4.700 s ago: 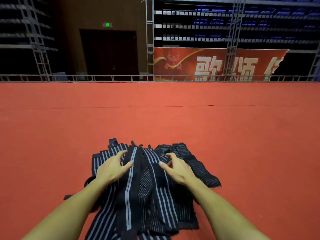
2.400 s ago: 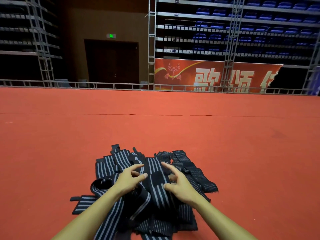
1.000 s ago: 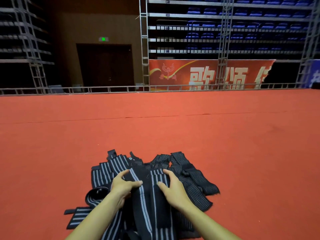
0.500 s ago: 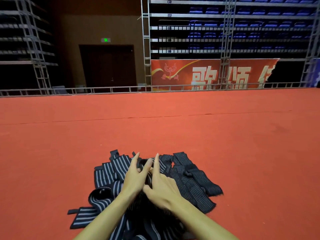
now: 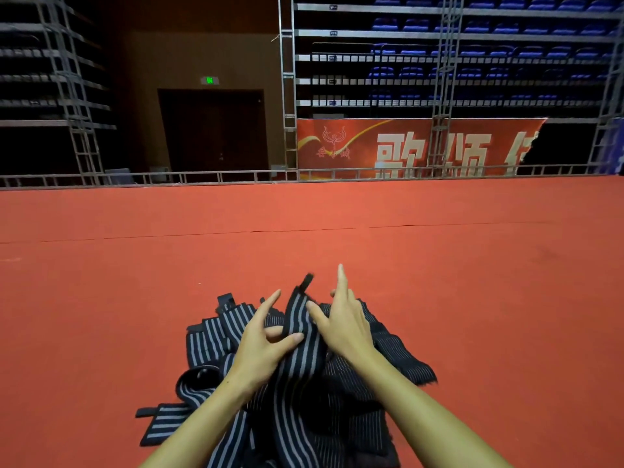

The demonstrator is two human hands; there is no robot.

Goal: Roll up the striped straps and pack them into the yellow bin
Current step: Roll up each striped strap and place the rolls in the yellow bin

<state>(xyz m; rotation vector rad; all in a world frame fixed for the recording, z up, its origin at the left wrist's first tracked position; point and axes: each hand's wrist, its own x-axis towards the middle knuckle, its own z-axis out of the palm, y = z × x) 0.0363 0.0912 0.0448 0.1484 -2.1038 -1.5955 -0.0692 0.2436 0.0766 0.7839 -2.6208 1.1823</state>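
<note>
A pile of dark straps with grey stripes (image 5: 216, 336) lies on the red carpet right in front of me. One striped strap (image 5: 299, 332) is raised out of the pile, its black tab end pointing up. My left hand (image 5: 261, 349) pinches this strap from the left between thumb and fingers. My right hand (image 5: 342, 324) holds it from the right, thumb against the fabric and index finger sticking straight up. A loosely curled strap (image 5: 197, 380) lies at the pile's left edge. No yellow bin is in view.
Red carpet (image 5: 472, 298) stretches on all sides, with a seam running across it further out. A low metal railing (image 5: 236, 177) marks its far edge. Beyond stand truss towers, a red banner (image 5: 405, 146), a dark door and blue seating.
Both hands pressed on the pile a second ago, then came together over it. Now they have lifted one strap's end up out of the pile and moved slightly apart.
</note>
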